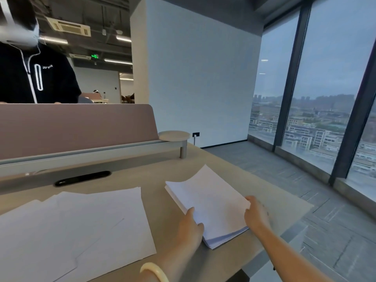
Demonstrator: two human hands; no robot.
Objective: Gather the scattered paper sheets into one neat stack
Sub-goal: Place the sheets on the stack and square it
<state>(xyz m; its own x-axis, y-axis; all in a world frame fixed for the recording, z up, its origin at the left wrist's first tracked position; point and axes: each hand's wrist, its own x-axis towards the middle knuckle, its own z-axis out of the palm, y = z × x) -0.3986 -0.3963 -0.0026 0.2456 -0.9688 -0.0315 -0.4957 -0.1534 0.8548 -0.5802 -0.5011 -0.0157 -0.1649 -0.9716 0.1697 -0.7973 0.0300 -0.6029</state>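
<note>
White stack (pixel 207 200) is pinched at its side edges by the left hand (pixel 190 226) and right hand (pixel 256 215), with loose sheets (pixel 81 224) lying left of it

Bare desk (pixel 158 171) strip between loose sheets (pixel 81 224) and stack (pixel 211 200) is passable; left hand (pixel 190 226) fills its near end. Open desk behind the stack, up to the divider panel (pixel 77 127), which walls the back. Round shelf (pixel 174 135) (on a post) stands at back right. Right of stack: thin margin to desk edge, probably; blurred there.
</note>
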